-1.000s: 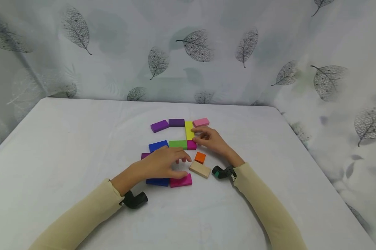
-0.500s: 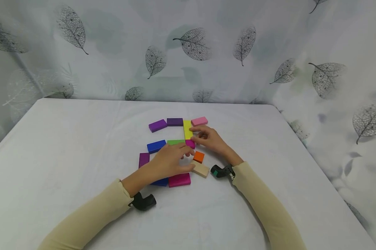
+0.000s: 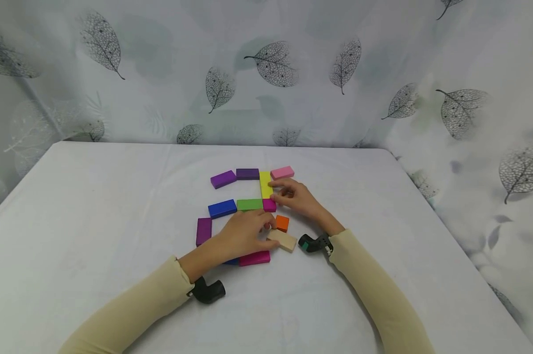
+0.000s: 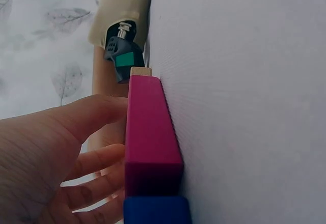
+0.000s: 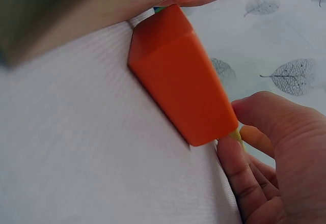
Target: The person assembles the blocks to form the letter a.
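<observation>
My left hand [image 3: 244,236] reaches over the lower blocks in the head view. Its thumb and forefinger pinch the left end of a plain wooden block [image 3: 282,240] lying flat on the table. Just above that block is a small orange block [image 3: 282,223], which looms large in the right wrist view. My right hand [image 3: 298,199] stays at the right side of a yellow block [image 3: 265,184], forefinger and thumb on its edge. A magenta block [image 4: 150,127] lies under my left hand, with a blue block [image 4: 158,211] beside it.
A green block [image 3: 250,204], a small magenta block [image 3: 269,205] and a blue block [image 3: 222,208] form a middle row. Behind are two purple blocks [image 3: 247,174] and a pink one [image 3: 282,172]. Another purple block [image 3: 203,231] lies left. White cloth covers the table [image 3: 116,211].
My left hand has moved right from above the near blocks and lowered onto the wooden block, its fingers closing in. My right hand has stayed at the yellow block.
</observation>
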Demonstrator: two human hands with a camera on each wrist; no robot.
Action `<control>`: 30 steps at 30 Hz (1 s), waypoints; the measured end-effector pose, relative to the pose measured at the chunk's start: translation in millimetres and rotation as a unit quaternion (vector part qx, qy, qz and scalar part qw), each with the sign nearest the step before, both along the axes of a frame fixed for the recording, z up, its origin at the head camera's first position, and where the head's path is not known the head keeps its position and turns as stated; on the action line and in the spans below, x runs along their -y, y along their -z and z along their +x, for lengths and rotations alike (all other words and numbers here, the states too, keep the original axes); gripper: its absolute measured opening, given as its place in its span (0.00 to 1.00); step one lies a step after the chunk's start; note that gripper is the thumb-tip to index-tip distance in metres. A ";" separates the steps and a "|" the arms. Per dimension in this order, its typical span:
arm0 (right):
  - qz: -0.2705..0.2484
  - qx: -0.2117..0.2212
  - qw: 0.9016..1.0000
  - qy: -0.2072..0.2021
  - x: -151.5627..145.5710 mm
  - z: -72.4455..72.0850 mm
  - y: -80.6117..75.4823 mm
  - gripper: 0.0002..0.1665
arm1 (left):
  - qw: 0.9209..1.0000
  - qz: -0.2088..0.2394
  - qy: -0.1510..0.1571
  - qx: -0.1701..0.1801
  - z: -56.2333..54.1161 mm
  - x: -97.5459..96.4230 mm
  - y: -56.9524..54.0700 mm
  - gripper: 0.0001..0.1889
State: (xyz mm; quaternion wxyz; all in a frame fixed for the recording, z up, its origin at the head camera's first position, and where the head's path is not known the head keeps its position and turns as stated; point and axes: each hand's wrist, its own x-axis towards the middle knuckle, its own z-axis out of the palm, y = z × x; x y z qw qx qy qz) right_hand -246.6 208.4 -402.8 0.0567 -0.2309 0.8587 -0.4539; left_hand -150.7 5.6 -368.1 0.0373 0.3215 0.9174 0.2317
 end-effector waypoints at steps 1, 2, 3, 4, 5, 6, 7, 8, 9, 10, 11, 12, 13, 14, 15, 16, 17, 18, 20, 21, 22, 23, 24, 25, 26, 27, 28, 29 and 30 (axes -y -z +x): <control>0.000 0.000 1.000 0.000 0.4 0.1 0.0 0.25 | 1.000 -0.001 0.002 -0.002 0.0 0.0 0.5 0.18; 0.001 0.000 1.000 0.001 0.8 0.2 0.0 0.25 | 1.000 -0.002 0.005 -0.003 0.0 -0.1 0.7 0.18; 0.002 0.002 1.000 0.002 1.1 0.6 -0.6 0.25 | 1.000 -0.003 0.007 -0.004 0.0 -0.2 0.8 0.18; 0.005 0.002 1.000 0.002 1.8 1.5 -1.9 0.25 | 1.000 -0.003 0.009 -0.004 0.0 -0.2 0.8 0.18; 0.006 0.003 1.000 0.003 2.7 2.6 -3.5 0.25 | 1.000 -0.006 0.011 -0.005 0.0 -0.3 0.9 0.18; 0.007 0.003 1.000 0.002 4.0 5.9 -8.2 0.25 | 1.000 -0.006 0.011 -0.003 0.0 -0.5 0.6 0.19; 0.008 0.004 1.000 0.002 5.3 9.1 -12.9 0.24 | 1.000 -0.006 0.012 -0.002 0.2 -0.7 0.2 0.19; 0.008 0.006 1.000 0.001 6.7 12.5 -17.9 0.24 | 1.000 -0.008 0.013 -0.002 0.3 -0.9 0.0 0.19; 0.008 0.007 1.000 0.001 8.2 15.8 -23.0 0.24 | 1.000 -0.010 0.014 -0.002 0.3 -1.1 -0.1 0.19; 0.009 0.008 1.000 0.001 9.6 19.2 -28.0 0.24 | 1.000 -0.013 0.014 -0.002 0.3 -1.2 -0.1 0.19; 0.010 0.008 1.000 0.000 10.8 22.8 -32.7 0.24 | 1.000 -0.017 0.015 -0.002 0.3 -1.5 -0.2 0.18; 0.011 0.006 1.000 0.000 11.5 25.6 -36.6 0.23 | 1.000 -0.018 0.016 -0.002 0.3 -1.6 -0.3 0.18; 0.011 0.007 1.000 0.000 11.8 26.5 -37.7 0.23 | 1.000 -0.019 0.017 -0.002 0.3 -1.7 -0.4 0.18; 0.012 0.008 1.000 0.000 12.2 27.6 -38.9 0.23 | 1.000 -0.021 0.019 -0.003 0.1 -1.7 -0.2 0.17; 0.013 0.008 1.000 0.001 12.4 28.3 -39.8 0.23 | 1.000 -0.022 0.021 -0.003 0.0 -1.6 -0.4 0.17; 0.012 0.008 1.000 0.000 12.4 28.8 -40.4 0.23 | 0.999 -0.023 0.022 -0.002 -0.1 -1.5 -0.6 0.17; 0.011 0.008 1.000 0.000 12.3 29.0 -40.4 0.23 | 0.999 -0.024 0.024 -0.003 -0.4 -1.3 -0.6 0.16; 0.010 0.009 1.000 0.000 12.1 28.7 -40.0 0.23 | 0.999 -0.025 0.025 -0.003 -0.7 -1.1 -0.7 0.16; 0.006 0.012 1.000 -0.001 12.0 27.8 -39.3 0.23 | 0.999 -0.024 0.029 -0.004 -1.6 -0.4 -0.8 0.15; 0.004 0.011 1.000 -0.001 11.6 27.2 -38.5 0.23 | 0.999 -0.025 0.029 -0.005 -2.0 0.1 -0.9 0.15; 0.002 0.011 1.000 -0.002 11.3 26.5 -37.9 0.23 | 0.999 -0.025 0.030 -0.005 -2.7 0.6 -0.8 0.15; 0.001 0.011 1.000 -0.002 11.0 26.1 -37.2 0.23 | 0.999 -0.025 0.029 -0.004 -3.4 1.2 -0.9 0.16; 0.000 0.011 1.000 -0.003 10.8 25.6 -36.6 0.23 | 0.999 -0.025 0.028 -0.003 -3.9 1.9 -1.2 0.16; 0.000 0.011 1.000 -0.003 10.6 25.2 -36.2 0.23 | 0.999 -0.026 0.027 -0.001 -4.7 2.5 -1.3 0.16; -0.001 0.012 1.000 -0.003 10.5 25.1 -35.9 0.23 | 0.999 -0.027 0.024 0.002 -5.4 3.2 -1.4 0.17; -0.002 0.012 1.000 -0.002 9.1 22.1 -31.1 0.24 | 0.999 -0.027 0.022 0.005 -6.2 4.0 -1.3 0.17; -0.002 0.011 1.000 -0.002 7.6 18.5 -25.9 0.24 | 0.999 -0.028 0.020 0.008 -7.1 4.6 -1.1 0.17; -0.003 0.010 1.000 -0.002 6.0 15.2 -20.9 0.24 | 0.999 -0.030 0.019 0.011 -7.9 5.2 -0.9 0.17; -0.003 0.009 1.000 -0.002 4.5 11.6 -15.7 0.24 | 0.999 -0.030 0.019 0.013 -8.7 5.9 -0.7 0.17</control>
